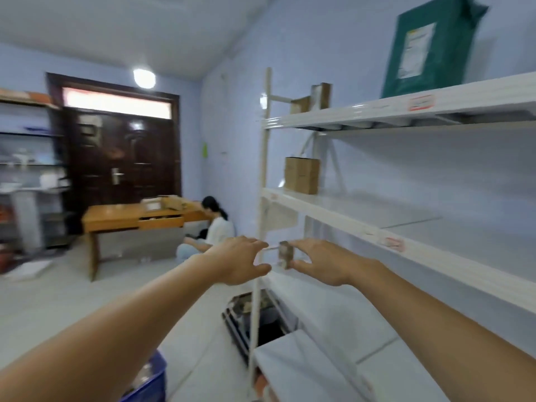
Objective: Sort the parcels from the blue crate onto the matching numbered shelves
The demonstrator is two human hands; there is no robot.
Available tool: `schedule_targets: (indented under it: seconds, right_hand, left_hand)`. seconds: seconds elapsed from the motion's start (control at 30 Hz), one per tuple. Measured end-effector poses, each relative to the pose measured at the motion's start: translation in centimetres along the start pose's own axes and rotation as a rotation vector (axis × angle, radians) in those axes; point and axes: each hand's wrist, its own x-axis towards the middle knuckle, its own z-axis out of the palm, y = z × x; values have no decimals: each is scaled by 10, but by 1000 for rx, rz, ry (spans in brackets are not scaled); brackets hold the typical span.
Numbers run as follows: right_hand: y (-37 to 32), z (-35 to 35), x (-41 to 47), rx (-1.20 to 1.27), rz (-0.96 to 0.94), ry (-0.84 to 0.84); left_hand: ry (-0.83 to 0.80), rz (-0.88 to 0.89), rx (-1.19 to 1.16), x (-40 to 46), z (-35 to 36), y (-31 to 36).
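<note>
A small brown parcel (285, 254) stands upright at the left end of a lower level of the white shelf unit (348, 216). My right hand (322, 264) reaches to it, fingertips at its top and thumb at its bottom, pinching it. Just left of the parcel, beside the shelf's front post (262, 175), my left hand (240, 259) is spread and holds nothing. The blue crate (150, 378) shows at the bottom edge under my left forearm. Red-bordered number labels (420, 102) (391, 242) are stuck on the shelf fronts; the blur makes them unreadable.
A green mailer (429, 50) and brown boxes (314, 97) stand on the top shelf, a brown box (301, 175) on the middle one, a white parcel (304, 367) low down. A dark object (255, 314) lies on the floor. A person (217, 230) sits by a wooden desk (130, 219).
</note>
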Motion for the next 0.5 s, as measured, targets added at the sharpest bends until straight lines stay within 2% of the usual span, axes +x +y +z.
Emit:
schedule_targets:
  seconds: [0.27,0.5]
  right_hand:
    - [-203,70,75,46,-265,-103]
    - [-337,114,139,51,-484,-167]
  left_hand:
    - [-58,-322,25,-175,4,-160]
    - [-67,-567,21,-276,5,-260]
